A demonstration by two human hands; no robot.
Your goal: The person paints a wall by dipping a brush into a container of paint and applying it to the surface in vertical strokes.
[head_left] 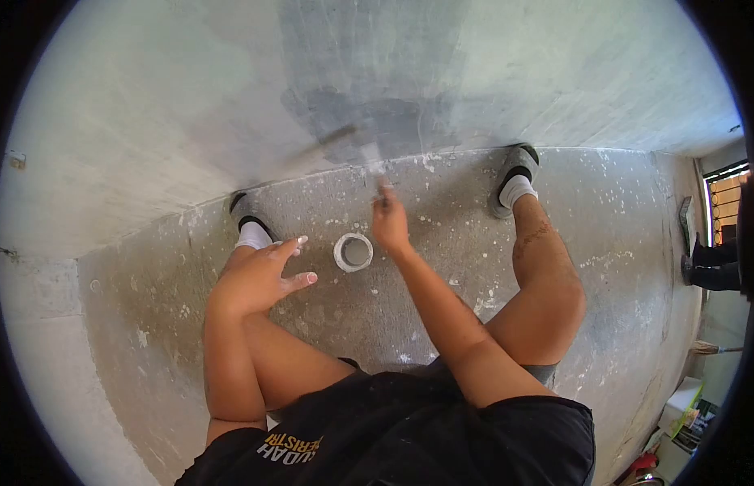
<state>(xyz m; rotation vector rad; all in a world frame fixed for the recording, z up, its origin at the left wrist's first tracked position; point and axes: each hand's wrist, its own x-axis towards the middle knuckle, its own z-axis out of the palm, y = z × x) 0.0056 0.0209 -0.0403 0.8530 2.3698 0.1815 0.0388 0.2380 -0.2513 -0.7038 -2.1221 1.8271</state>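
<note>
My right hand (389,223) is closed around the dark handle of a short tool (382,188). The tool's pale head is smeared by motion and points at the foot of the wall, so I cannot tell whether it is a brush or a scraper. Over my left leg, my left hand (268,275) is held open with thumb and fingers apart, white residue on its fingertips. Between the two hands a small round tub (339,254) with a white-smeared rim stands on the floor. Ahead, the pale wall (215,89) carries a darker grey patch (369,113) reaching down towards the floor.
White spots speckle the concrete floor (442,283). My sandalled feet are planted wide, close to the wall's base. At the far right are another person's dark-clothed legs (715,267), a barred window (725,211), a broom (707,347) and several household items low in the corner.
</note>
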